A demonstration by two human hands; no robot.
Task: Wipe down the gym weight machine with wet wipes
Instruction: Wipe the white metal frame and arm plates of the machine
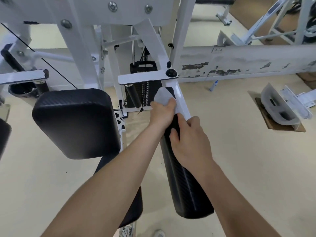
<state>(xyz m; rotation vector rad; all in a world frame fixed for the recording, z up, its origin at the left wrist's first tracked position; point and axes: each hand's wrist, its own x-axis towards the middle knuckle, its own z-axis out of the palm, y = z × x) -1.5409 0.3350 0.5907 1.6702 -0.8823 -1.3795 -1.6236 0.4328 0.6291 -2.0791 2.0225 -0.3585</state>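
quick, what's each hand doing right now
Left hand: closed on the wet wipe, against the white arm.
Right hand: gripping the black pad.

- Weight machine frame point(181, 98): glossy white painted metal.
- Arm pad point(186, 189): black with a fine woven, carbon-fibre-like pattern.
- Back pad point(75, 124): the same black weave.
- Wet wipe point(163, 97): pale white-grey.
- Weight stack point(147, 94): black plates.
- Floor point(248, 168): plain beige.
- Low wall point(239, 64): white paint, peeling in dark brown-grey patches.
- Knob point(171, 72): black.
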